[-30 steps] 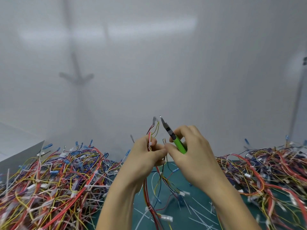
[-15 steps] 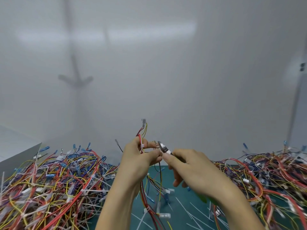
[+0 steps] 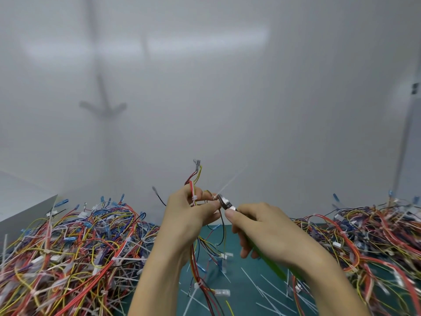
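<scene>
Cutters [image 3: 225,202] set against a cable tie [image 3: 230,183] on a hand-held wire harness [image 3: 197,176].

Left hand [image 3: 189,215]: fingers and thumb curled round the harness, pinching it just below its upper connector. The bundle stands nearly upright above the middle of the green mat [image 3: 246,290], and its lower wires trail down to the mat's near edge. Right hand [image 3: 268,229]: fingers wrapped round the cutters' green handle [image 3: 271,263], with the metal tip touching the tie's head beside the left thumb. The tie's white tail slants up to the right, blurred. White tie offcuts [image 3: 250,279] lie on the mat below the hands. Heaps of coloured wires cover the mat's left side [image 3: 68,247] and right side [image 3: 376,236].
</scene>
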Action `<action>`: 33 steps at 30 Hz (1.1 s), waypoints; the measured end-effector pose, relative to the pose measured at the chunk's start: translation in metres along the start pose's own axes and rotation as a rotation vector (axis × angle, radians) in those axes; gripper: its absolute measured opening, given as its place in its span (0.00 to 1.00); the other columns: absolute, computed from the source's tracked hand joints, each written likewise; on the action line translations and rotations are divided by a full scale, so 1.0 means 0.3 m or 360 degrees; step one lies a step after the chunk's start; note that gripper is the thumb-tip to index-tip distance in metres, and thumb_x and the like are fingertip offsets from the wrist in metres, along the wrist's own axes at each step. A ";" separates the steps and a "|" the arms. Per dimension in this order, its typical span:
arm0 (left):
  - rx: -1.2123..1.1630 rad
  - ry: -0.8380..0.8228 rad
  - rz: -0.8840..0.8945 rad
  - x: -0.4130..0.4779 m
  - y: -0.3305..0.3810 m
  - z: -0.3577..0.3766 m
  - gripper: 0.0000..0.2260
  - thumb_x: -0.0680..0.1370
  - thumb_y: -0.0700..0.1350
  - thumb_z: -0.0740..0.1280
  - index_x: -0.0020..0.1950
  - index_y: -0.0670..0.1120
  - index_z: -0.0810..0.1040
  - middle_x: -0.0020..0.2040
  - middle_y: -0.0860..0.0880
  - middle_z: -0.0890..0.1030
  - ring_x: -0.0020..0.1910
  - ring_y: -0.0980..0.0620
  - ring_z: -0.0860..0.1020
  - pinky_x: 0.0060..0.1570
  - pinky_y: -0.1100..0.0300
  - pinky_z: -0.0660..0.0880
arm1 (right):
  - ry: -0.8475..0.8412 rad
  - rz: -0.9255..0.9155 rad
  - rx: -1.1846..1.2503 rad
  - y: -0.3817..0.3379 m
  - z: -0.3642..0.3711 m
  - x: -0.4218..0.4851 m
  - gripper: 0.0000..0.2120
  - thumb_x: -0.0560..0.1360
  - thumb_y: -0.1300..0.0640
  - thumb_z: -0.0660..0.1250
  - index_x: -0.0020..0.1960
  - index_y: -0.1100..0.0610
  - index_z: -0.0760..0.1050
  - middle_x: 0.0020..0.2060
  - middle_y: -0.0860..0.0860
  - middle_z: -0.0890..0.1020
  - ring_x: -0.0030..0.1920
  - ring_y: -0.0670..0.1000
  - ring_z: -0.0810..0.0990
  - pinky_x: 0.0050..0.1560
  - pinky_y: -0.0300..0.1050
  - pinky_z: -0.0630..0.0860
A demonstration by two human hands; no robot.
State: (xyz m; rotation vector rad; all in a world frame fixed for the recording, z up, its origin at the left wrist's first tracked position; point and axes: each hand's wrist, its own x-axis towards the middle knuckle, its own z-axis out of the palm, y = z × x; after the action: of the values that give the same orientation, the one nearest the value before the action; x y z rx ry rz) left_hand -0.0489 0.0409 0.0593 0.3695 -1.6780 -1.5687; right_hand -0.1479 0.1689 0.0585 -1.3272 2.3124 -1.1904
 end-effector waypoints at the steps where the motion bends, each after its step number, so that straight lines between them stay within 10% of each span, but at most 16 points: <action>1: 0.0017 -0.0014 0.0009 0.000 0.000 0.000 0.16 0.73 0.30 0.71 0.37 0.44 0.67 0.41 0.40 0.79 0.41 0.46 0.79 0.40 0.59 0.82 | 0.0012 -0.0004 0.0005 0.000 0.000 0.000 0.20 0.81 0.42 0.60 0.39 0.55 0.75 0.30 0.52 0.80 0.32 0.51 0.85 0.34 0.46 0.79; 33: 0.0219 0.0040 0.0145 -0.009 0.008 -0.005 0.14 0.71 0.30 0.72 0.36 0.43 0.69 0.40 0.41 0.83 0.39 0.52 0.82 0.40 0.62 0.80 | 0.0113 -0.0126 -0.0186 0.022 -0.027 -0.001 0.22 0.76 0.35 0.61 0.42 0.54 0.76 0.35 0.55 0.81 0.33 0.54 0.82 0.43 0.54 0.80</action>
State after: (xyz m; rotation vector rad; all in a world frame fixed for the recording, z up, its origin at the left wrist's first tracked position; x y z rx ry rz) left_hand -0.0453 0.0422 0.0605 0.3760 -1.7639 -1.3814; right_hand -0.1563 0.1752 0.0590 -1.4508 2.4340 -1.1590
